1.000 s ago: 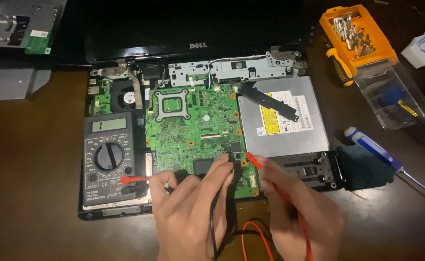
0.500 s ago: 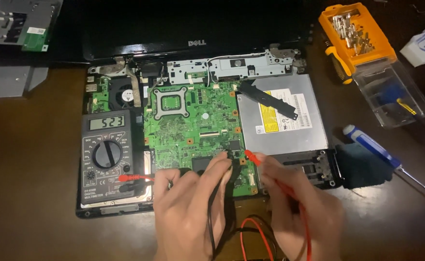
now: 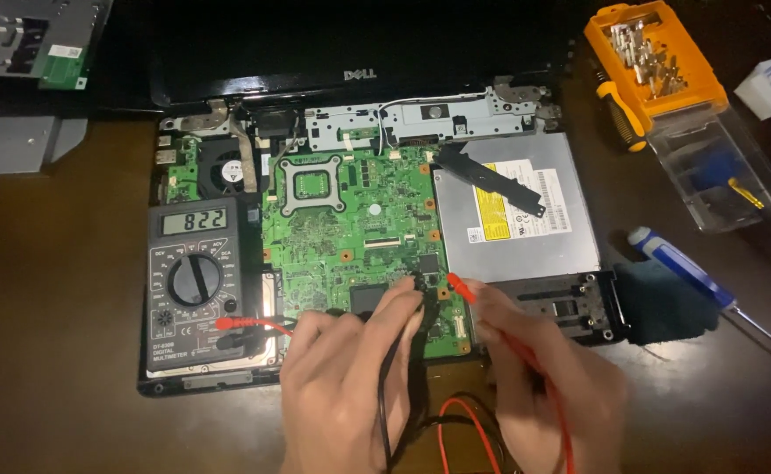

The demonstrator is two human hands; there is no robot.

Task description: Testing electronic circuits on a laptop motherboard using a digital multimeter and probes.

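Dark wooden desk [image 3: 43, 351] under an opened laptop. Left hand [image 3: 346, 386] pinching black probe [image 3: 418, 294], right hand [image 3: 552, 386] pinching red probe [image 3: 462, 288], tips on green motherboard [image 3: 350, 228]'s lower right edge; multimeter [image 3: 195, 281] left of it. Best kept steady, tips apart.

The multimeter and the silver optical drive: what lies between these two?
In the head view, the green motherboard lies between the multimeter and the optical drive, inside the opened laptop base.
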